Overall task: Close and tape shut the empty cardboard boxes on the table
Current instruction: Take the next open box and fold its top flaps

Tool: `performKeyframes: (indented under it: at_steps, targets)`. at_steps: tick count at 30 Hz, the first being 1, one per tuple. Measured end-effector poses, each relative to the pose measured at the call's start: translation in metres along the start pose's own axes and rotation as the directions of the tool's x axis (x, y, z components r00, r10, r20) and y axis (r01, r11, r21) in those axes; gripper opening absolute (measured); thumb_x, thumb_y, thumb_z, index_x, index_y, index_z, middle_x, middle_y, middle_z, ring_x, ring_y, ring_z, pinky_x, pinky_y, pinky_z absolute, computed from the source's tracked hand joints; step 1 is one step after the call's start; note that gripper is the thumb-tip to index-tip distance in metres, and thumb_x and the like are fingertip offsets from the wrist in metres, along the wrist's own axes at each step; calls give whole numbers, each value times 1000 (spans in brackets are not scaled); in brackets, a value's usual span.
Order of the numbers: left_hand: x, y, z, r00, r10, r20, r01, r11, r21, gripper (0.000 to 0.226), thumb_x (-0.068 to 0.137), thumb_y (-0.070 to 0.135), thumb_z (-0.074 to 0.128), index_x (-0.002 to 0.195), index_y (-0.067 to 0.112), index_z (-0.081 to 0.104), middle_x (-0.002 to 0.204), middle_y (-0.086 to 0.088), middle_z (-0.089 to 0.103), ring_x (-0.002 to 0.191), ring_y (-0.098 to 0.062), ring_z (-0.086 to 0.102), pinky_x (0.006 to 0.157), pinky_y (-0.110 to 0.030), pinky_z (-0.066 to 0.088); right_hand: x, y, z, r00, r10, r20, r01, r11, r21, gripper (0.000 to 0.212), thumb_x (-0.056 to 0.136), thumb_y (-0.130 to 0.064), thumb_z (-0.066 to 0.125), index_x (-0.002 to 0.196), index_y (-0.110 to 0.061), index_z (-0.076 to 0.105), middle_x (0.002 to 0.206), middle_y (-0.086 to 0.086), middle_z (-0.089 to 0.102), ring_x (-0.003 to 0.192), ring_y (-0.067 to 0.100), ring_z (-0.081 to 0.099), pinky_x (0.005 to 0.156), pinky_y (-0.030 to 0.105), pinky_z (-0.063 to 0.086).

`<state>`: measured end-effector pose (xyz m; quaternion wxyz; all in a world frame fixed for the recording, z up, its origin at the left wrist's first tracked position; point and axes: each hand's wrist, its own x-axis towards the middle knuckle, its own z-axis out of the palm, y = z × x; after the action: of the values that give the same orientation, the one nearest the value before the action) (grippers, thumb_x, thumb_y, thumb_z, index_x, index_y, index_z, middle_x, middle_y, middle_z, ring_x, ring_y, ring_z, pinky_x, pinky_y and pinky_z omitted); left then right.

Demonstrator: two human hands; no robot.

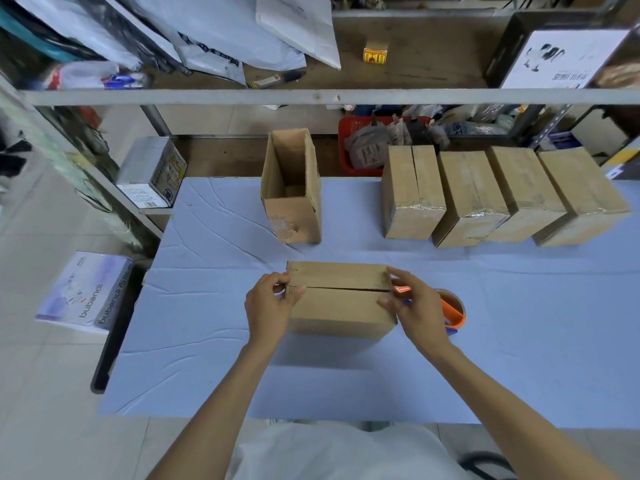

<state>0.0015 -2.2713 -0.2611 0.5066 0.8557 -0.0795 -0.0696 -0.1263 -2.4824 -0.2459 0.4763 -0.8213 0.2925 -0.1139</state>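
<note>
- Near the front middle of the table (207, 358): one cardboard box (341, 306), both top flaps folded down, dark seam running left to right across the top.
- Pinched at the seam's left end by the left hand (268, 304), fingers (277, 278) and thumb curled round the edge.
- Held at the right end by the right hand (417, 303), fingers bent over the top corner, thumb resting on the near flap.
- Just right of the cardboard box, partly hidden by the right hand: one tape roll (453, 311) in an orange holder.
- Beyond the cardboard box, slightly left: one open box (294, 188), upright, top flaps raised, only bare cardboard showing inside.
- Beyond and to the right of the cardboard box: row of closed boxes (467, 199), four in all, side against side, shiny tape on their near faces.
- Farther back than that row: one red basket (344, 150) filled with grey packets.
- Pale blue creased cloth over the table; metal shelf rack (311, 97) with mailer bags beyond the cardboard box; pale tiled floor to its left, one white-and-purple carton (83, 292) lying there.
</note>
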Motion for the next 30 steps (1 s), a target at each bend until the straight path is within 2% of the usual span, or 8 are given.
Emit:
performKeyframes:
  at_steps: [4, 8, 11, 16, 18, 23, 26, 30]
  targets:
    - [-1, 4, 2, 999, -28, -21, 29, 999, 34, 23, 78, 14, 79, 98, 8, 72, 101, 7, 67, 84, -7, 61, 84, -21, 45, 10, -9, 2, 991, 122, -47, -120, 991, 51, 48, 70, -6, 81, 114, -15, 64, 91, -3, 65, 74, 2, 59, 60, 8, 42]
    - [6, 5, 0, 997, -73, -7, 73, 997, 40, 22, 75, 15, 81, 95, 12, 70, 98, 8, 68, 83, -6, 61, 86, -22, 45, 16, -10, 5, 988, 152, -36, -152, 988, 7, 49, 68, -7, 82, 114, -13, 66, 97, 1, 68, 83, 13, 62, 67, 20, 44]
    - [7, 8, 2, 995, -99, -28, 100, 995, 21, 17, 77, 24, 80, 85, 13, 69, 90, 10, 69, 82, -6, 64, 82, -22, 45, 18, -10, 2, 982, 189, -10, -189, 982, 9, 48, 70, -6, 80, 115, -14, 64, 99, 1, 68, 81, 11, 62, 63, 17, 44]
    - [11, 13, 4, 983, -166, -83, 169, 985, 35, 16, 75, 21, 81, 78, 9, 71, 80, 8, 70, 77, -6, 62, 67, -14, 38, 15, -9, 6, 971, 221, -88, -217, 975, 54, 39, 75, -34, 78, 108, -17, 67, 94, -2, 70, 87, 12, 65, 73, 28, 52]
    - [10, 15, 4, 981, -181, -77, 183, 983, 22, 17, 73, 19, 82, 80, 11, 69, 79, 11, 67, 79, -7, 63, 68, -10, 38, 14, -11, 9, 968, 230, -98, -227, 973, 38, 40, 75, -36, 79, 106, -16, 64, 94, -3, 67, 86, 13, 62, 69, 28, 50]
    - [12, 10, 3, 940, -342, -12, 339, 937, -86, 46, 71, 28, 85, 109, 25, 59, 97, 10, 66, 83, -1, 62, 85, -34, 49, 22, -11, 12, 960, 265, -92, -267, 964, -4, 46, 70, -28, 84, 105, -12, 60, 96, 0, 63, 87, 17, 59, 67, 29, 46]
    - [14, 11, 4, 917, -392, 70, 398, 908, -133, 31, 75, 24, 81, 103, 21, 68, 100, 8, 66, 97, -14, 64, 86, -33, 51, 30, -6, 9, 938, 341, -65, -339, 940, 49, 51, 63, -29, 88, 103, -11, 62, 95, 5, 64, 88, 21, 62, 73, 36, 51]
    - [8, 12, 9, 916, -399, 53, 401, 897, -184, 27, 74, 24, 82, 97, 23, 68, 93, 15, 65, 89, -8, 63, 86, -38, 53, 25, -8, 6, 961, 274, -45, -275, 961, -17, 43, 69, -30, 84, 101, -10, 64, 91, 1, 65, 84, 17, 61, 69, 29, 48]
